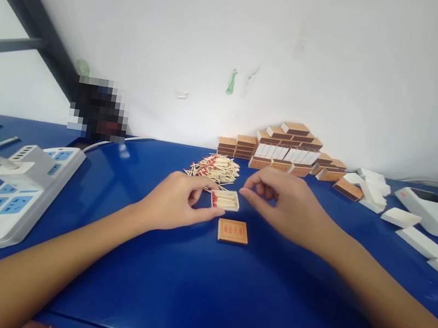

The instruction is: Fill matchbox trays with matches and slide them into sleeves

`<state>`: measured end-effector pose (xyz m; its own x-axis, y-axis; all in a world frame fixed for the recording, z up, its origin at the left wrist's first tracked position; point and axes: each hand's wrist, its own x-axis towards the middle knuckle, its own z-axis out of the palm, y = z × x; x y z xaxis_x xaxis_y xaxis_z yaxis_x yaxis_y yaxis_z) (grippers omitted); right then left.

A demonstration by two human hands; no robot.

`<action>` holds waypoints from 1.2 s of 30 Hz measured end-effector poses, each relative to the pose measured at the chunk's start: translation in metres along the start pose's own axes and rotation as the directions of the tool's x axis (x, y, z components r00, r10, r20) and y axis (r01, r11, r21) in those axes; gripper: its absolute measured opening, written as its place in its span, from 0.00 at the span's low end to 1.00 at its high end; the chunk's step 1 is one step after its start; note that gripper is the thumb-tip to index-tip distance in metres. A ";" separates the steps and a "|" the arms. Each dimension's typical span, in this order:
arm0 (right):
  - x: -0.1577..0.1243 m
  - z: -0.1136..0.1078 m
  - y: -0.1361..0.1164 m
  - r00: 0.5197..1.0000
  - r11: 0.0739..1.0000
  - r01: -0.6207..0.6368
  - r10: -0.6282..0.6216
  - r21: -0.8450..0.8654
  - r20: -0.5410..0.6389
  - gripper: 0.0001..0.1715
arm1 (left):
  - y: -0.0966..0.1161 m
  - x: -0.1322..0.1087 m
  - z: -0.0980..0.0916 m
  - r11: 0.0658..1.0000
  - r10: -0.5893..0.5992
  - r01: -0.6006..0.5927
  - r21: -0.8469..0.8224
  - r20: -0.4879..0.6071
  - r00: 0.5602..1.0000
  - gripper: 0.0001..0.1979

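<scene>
A small white matchbox tray (225, 200) filled with red-tipped matches sits on the blue table (198, 294). My left hand (175, 200) curls around the tray's left side, thumb and fingers touching it. My right hand (280, 198) is at the tray's right edge with its fingers pinched together; what they hold is too small to make out. Just in front of the tray lies a brown matchbox sleeve (233, 231) with red print. Behind the tray is a loose heap of matches (215, 167).
A stack of brown and white matchboxes (287, 150) stands against the wall. White empty trays (401, 218) lie scattered at the right beside a white device (431, 211). A white power strip (15, 192) with a cable rests at the left.
</scene>
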<state>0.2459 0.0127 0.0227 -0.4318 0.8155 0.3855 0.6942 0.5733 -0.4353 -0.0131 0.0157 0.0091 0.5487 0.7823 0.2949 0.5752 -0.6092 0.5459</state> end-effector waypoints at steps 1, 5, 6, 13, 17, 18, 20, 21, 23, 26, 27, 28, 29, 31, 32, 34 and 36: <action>0.001 -0.001 0.003 1.000 1.000 -0.009 0.008 -0.024 -0.028 0.09 | -0.001 0.001 -0.001 1.000 0.002 -0.002 0.001 -0.006 1.000 0.19; 0.004 -0.003 0.018 0.997 0.996 -0.061 0.058 -0.066 -0.054 0.11 | -0.003 0.001 -0.004 1.000 0.005 -0.005 -0.014 0.003 1.000 0.19; 0.004 -0.005 0.020 0.997 0.996 -0.082 0.081 -0.039 -0.017 0.12 | -0.003 0.002 -0.004 1.000 -0.001 0.001 -0.019 -0.005 1.000 0.19; -0.005 -0.011 0.002 0.866 0.974 -0.147 0.043 0.171 0.499 0.26 | -0.011 0.004 -0.005 0.999 -0.035 0.035 0.005 -0.062 0.997 0.19; -0.009 -0.009 -0.005 0.873 0.988 -0.104 0.037 0.112 0.486 0.19 | -0.013 0.005 -0.007 1.000 -0.030 0.029 -0.011 -0.037 0.999 0.19; -0.008 -0.010 -0.003 0.884 0.988 -0.109 0.046 0.109 0.464 0.17 | -0.013 0.006 -0.007 0.999 -0.033 0.033 -0.018 -0.036 0.999 0.19; -0.006 -0.014 0.004 0.915 0.984 -0.140 0.087 0.108 0.394 0.18 | -0.014 0.006 -0.006 0.999 -0.045 0.044 -0.027 -0.040 0.998 0.18; -0.006 -0.016 0.008 0.927 0.981 -0.161 0.112 0.108 0.359 0.19 | -0.015 0.006 -0.006 0.998 -0.051 0.050 -0.033 -0.041 0.998 0.18; -0.004 -0.020 0.015 0.937 0.974 -0.189 0.142 0.122 0.320 0.23 | -0.015 0.006 -0.004 0.997 -0.057 0.055 -0.049 -0.040 0.998 0.18; -0.004 -0.021 0.022 0.935 0.968 -0.193 0.131 0.163 0.328 0.25 | -0.016 0.006 -0.003 0.996 -0.060 0.057 -0.067 -0.034 0.998 0.19; -0.004 -0.021 0.024 0.937 0.965 -0.193 0.127 0.178 0.326 0.24 | -0.016 0.007 -0.003 0.996 -0.062 0.060 -0.070 -0.035 0.997 0.19; -0.004 -0.021 0.026 0.940 0.962 -0.198 0.132 0.188 0.315 0.24 | -0.016 0.007 -0.003 0.995 -0.070 0.067 -0.075 -0.039 0.997 0.19; -0.004 -0.021 0.029 0.946 0.959 -0.205 0.141 0.198 0.293 0.25 | -0.016 0.007 -0.003 0.993 -0.083 0.080 -0.083 -0.040 0.996 0.19; -0.003 -0.021 0.034 0.958 0.948 -0.218 0.163 0.230 0.234 0.27 | -0.014 0.007 -0.003 0.989 -0.112 0.108 -0.102 -0.037 0.993 0.18; -0.003 -0.021 0.037 0.962 0.941 -0.226 0.175 0.253 0.209 0.28 | -0.013 0.007 -0.003 0.987 -0.121 0.117 -0.115 -0.034 0.992 0.17; -0.004 -0.020 0.039 0.964 0.921 -0.241 0.190 0.306 0.186 0.30 | -0.011 0.007 -0.002 0.983 -0.119 0.113 -0.146 -0.031 0.992 0.18; -0.004 -0.018 0.039 0.960 0.904 -0.259 0.203 0.340 0.191 0.31 | -0.010 0.006 -0.001 0.978 -0.106 0.100 -0.182 -0.024 0.994 0.20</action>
<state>0.2852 0.0297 0.0191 -0.3832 0.9149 0.1266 0.5435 0.3342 -0.7700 -0.0160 0.0270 0.0062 0.4697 0.8456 0.2537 0.5074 -0.4937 0.7063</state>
